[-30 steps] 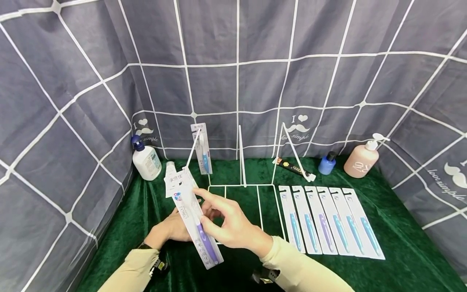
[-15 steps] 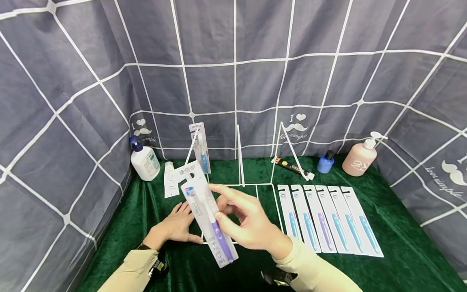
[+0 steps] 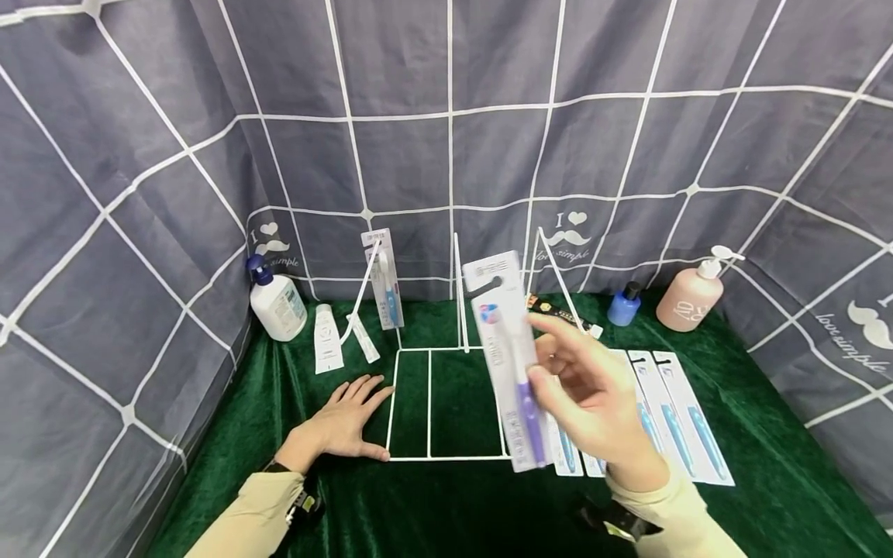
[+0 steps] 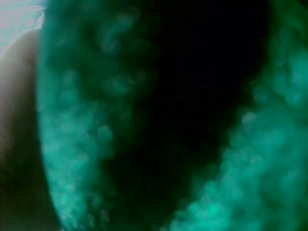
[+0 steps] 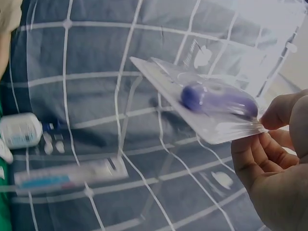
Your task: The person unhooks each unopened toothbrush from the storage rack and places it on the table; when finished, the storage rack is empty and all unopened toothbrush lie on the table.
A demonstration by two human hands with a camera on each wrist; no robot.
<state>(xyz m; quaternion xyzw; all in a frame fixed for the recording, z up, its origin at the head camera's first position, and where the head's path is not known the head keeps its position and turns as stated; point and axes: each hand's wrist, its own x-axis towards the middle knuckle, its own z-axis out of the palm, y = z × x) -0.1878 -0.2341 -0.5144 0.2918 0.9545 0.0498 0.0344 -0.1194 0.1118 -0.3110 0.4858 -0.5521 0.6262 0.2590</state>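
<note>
In the head view my right hand pinches a packaged purple toothbrush by its right edge, between thumb and fingers. The pack is raised in front of a white wire rack, hook-slot end up. The right wrist view shows the purple handle under clear plastic, with the right fingers gripping the pack's edge. My left hand rests on the green cloth, fingers spread, its thumb by the rack's front left corner. A packaged blue toothbrush hangs on the rack's left prong. The left wrist view is mostly blurred green cloth.
Several packaged toothbrushes lie in a row at right, partly behind my right hand. A white pump bottle, white tube and small white strip are at left. Back right hold a black tube, blue bottle and pink pump bottle.
My right hand has carried the packaged purple toothbrush rightward and turned it more upright. My left hand, earlier partly hidden behind the pack, now shows fully on the cloth.
</note>
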